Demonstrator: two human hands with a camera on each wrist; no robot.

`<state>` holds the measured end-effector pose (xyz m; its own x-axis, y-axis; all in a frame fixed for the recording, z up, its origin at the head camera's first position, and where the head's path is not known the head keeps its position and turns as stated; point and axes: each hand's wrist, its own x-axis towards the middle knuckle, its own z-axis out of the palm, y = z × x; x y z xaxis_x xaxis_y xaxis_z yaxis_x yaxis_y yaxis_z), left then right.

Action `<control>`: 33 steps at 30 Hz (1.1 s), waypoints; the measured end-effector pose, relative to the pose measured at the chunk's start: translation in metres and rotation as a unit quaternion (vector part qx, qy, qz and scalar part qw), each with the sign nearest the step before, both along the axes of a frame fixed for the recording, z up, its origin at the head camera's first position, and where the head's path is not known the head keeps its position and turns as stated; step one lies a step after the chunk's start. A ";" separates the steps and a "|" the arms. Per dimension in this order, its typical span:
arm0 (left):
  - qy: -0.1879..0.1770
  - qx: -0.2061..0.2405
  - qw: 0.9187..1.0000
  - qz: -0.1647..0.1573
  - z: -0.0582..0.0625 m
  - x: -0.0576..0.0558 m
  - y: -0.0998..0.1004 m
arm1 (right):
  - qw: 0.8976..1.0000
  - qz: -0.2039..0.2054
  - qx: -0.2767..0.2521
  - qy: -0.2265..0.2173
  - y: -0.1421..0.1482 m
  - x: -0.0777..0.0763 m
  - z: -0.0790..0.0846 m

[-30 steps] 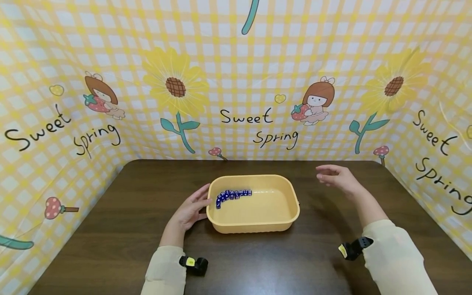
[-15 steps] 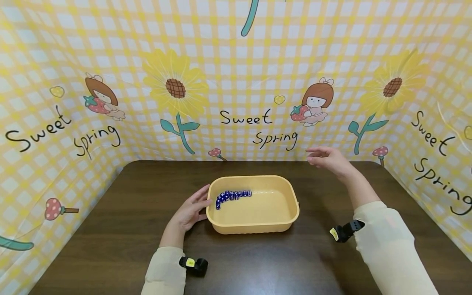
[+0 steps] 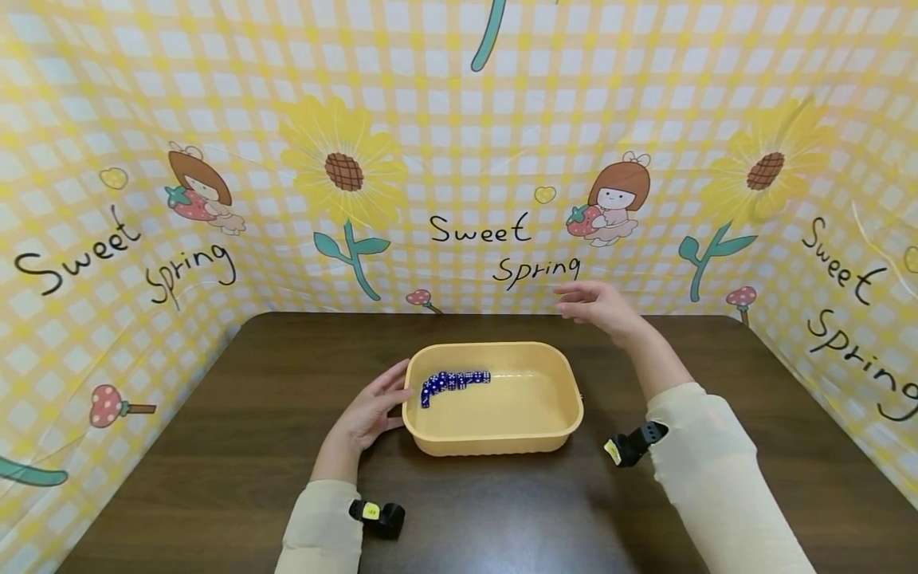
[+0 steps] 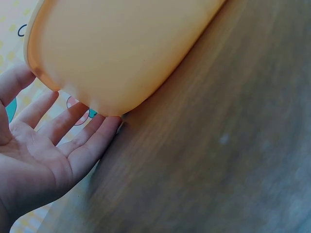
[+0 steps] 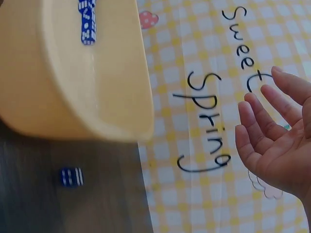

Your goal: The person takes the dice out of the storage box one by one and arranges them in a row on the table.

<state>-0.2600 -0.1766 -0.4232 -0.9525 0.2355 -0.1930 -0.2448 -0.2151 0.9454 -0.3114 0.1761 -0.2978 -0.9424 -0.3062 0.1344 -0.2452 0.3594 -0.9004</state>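
Note:
A pale yellow, rounded rectangular plastic basin (image 3: 531,402) sits on the table. Inside, along its left and back walls, lies a curved row of several blue dice (image 3: 452,382) with white dots. My left hand (image 3: 373,413) touches the basin's left end; in the left wrist view its fairly straight fingers (image 4: 63,124) rest against the outer wall. My right hand (image 3: 598,307) is raised beyond the basin's back right corner, fingers loosely bent, holding nothing. In the right wrist view a single die (image 5: 72,177) lies on the table by the basin's right end, mostly hidden in the head view.
The dark wooden table (image 3: 237,430) ends at a yellow checked cloth (image 3: 473,159) that hangs behind and at both sides, printed with sunflowers and lettering. Black wrist cameras are strapped over both pale sleeves (image 3: 706,446).
My right hand has risen and moved left, from right of the basin to beyond its back right corner. The left hand, basin and dice row stay in place.

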 end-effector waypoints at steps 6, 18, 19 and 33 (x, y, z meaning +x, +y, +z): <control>0.007 0.001 1.000 -0.011 -0.001 -0.001 -0.001 | 1.000 0.011 -0.009 -0.010 -0.021 -0.003 -0.006; 0.007 0.001 1.000 -0.007 -0.002 -0.002 0.000 | 0.997 0.046 -0.021 -0.059 -0.059 0.001 -0.026; 0.007 0.001 1.000 -0.008 -0.002 -0.002 0.000 | 0.997 0.049 -0.020 -0.063 -0.061 0.001 -0.029; 0.009 0.001 1.000 -0.007 -0.002 -0.002 -0.001 | 0.993 0.046 -0.004 -0.112 -0.080 0.003 -0.063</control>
<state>-0.2618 -0.1779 -0.4256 -0.9522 0.2502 -0.1754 -0.2311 -0.2139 0.9491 -0.3087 0.0965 -0.3607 -0.9172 -0.3918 -0.0725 -0.0702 0.3381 -0.9385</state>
